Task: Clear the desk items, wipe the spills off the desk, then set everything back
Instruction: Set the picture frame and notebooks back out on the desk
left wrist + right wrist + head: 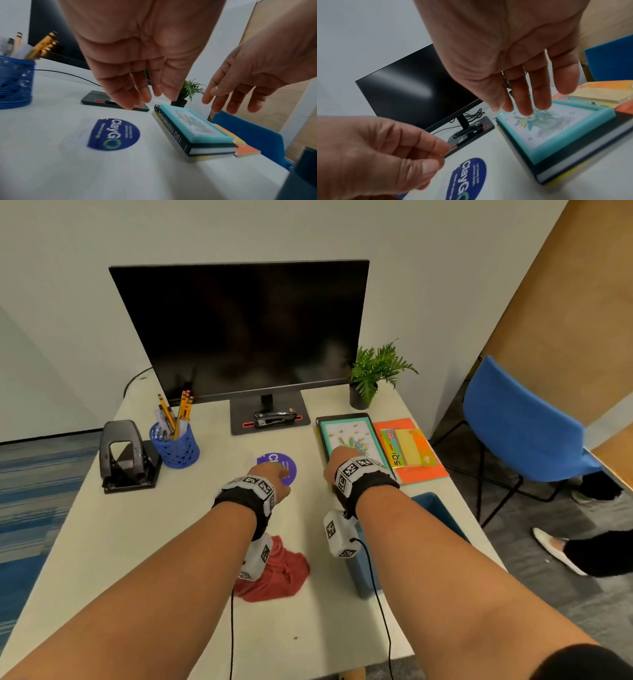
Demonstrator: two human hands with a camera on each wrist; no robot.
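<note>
Teal picture frame (349, 436) atop book stack (197, 146), right side of surface (137, 542), long axis running away from person | right hand (342, 462) directly above, fingers relaxed, empty | left hand (270, 474) farther, over purple sticker (286, 465), loosely curled, empty.

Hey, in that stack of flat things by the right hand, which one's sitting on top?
The teal-framed flower picture; the dark book and a yellow-edged layer lie beneath it.
</note>
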